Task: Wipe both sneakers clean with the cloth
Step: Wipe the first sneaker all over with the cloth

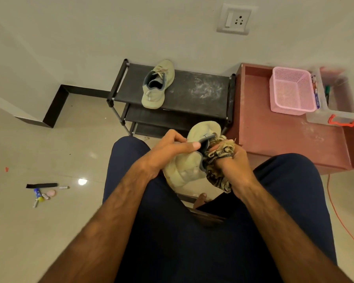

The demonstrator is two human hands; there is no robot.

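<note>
I sit with a pale olive sneaker (190, 160) held above my lap, its toe pointing away from me. My left hand (168, 149) grips it at the collar, thumb laid across the dark opening. My right hand (233, 160) clutches a crumpled patterned brown cloth (217, 162) and presses it against the sneaker's right side by the opening. The other sneaker (156, 84) of the pair lies on the top shelf of a black shoe rack (192, 94) ahead, heel towards me, apart from both hands.
A low reddish table (274, 135) stands to the right with a pink basket (292, 92) and a clear box (333, 117). Small items (43, 190) lie on the tiled floor at left. An orange cable (339, 217) runs along the floor on the right.
</note>
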